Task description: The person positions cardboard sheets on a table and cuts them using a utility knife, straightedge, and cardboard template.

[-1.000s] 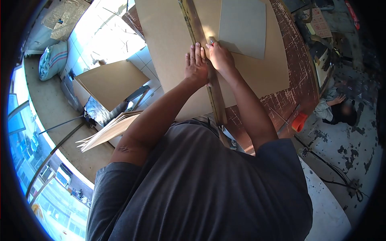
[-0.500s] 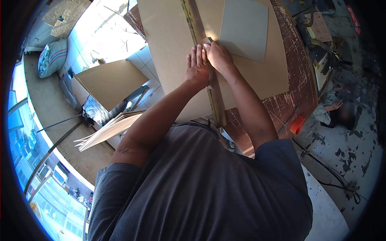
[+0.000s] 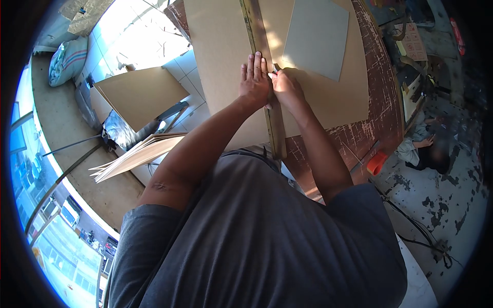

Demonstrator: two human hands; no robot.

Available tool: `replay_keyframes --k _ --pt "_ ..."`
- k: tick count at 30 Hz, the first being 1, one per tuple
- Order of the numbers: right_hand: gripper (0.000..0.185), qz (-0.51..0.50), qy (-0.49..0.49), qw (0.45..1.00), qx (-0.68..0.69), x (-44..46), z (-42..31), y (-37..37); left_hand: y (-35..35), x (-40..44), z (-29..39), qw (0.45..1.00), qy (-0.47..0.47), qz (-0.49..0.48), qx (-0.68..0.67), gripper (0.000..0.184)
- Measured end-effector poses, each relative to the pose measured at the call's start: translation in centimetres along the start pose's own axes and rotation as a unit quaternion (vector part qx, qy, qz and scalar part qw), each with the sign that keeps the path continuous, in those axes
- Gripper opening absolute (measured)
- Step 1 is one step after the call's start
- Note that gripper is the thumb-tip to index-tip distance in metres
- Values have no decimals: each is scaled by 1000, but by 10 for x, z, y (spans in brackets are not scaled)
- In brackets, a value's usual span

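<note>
A large brown cardboard sheet [image 3: 215, 56] lies on the worn red-brown table [image 3: 328, 149]. Across it runs a long, narrow straightedge [image 3: 276, 134], scuffed and stained. My left hand [image 3: 253, 84] is laid flat on the straightedge, fingers stretched out and pointing away from me. Just to its right, my right hand [image 3: 287, 88] is closed around a small cutter [image 3: 276, 68]; only its dark end shows, close to the straightedge's right edge. A smaller grey board [image 3: 318, 38] rests on the cardboard beyond my right hand.
Brown boards [image 3: 141, 97] and a fanned stack of sheets [image 3: 136, 159] stand left of the table. An orange tape-like ring [image 3: 377, 162] sits at the table's right edge. Another person [image 3: 429, 151] is low at the right, near cables [image 3: 416, 231]. A striped sack [image 3: 68, 61] lies far left.
My right hand has drawn the cutter toward my body along the straightedge. My left hand stays flat on the straightedge. The whole view has shifted slightly.
</note>
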State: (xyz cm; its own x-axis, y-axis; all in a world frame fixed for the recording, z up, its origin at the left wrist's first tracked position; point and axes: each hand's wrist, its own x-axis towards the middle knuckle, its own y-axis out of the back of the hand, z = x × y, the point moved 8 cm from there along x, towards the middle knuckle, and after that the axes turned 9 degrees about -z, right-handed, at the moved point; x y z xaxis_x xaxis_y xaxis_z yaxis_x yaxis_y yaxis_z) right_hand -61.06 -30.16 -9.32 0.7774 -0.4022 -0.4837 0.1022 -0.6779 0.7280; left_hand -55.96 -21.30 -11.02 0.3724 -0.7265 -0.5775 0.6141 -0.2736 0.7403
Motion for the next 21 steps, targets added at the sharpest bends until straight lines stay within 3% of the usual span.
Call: replay_keyframes --k 2,5,15,16,21 --pt "38 -52 -66 996 -1 -22 10 -10 2 -2 0 1000 0 5 -5 145" --pt "38 -62 -69 994 -61 -58 26 -24 3 -2 1 1000 9 -8 6 143" --pt "41 -85 -102 988 -76 -202 79 -77 2 -1 -1 1000 -1 -9 -7 141" --pt "41 -123 -127 983 -56 -213 83 -80 2 -1 1 1000 0 -17 -5 141" --pt "41 -177 -129 974 -57 -205 86 -69 5 0 1 1000 -1 -13 6 144"
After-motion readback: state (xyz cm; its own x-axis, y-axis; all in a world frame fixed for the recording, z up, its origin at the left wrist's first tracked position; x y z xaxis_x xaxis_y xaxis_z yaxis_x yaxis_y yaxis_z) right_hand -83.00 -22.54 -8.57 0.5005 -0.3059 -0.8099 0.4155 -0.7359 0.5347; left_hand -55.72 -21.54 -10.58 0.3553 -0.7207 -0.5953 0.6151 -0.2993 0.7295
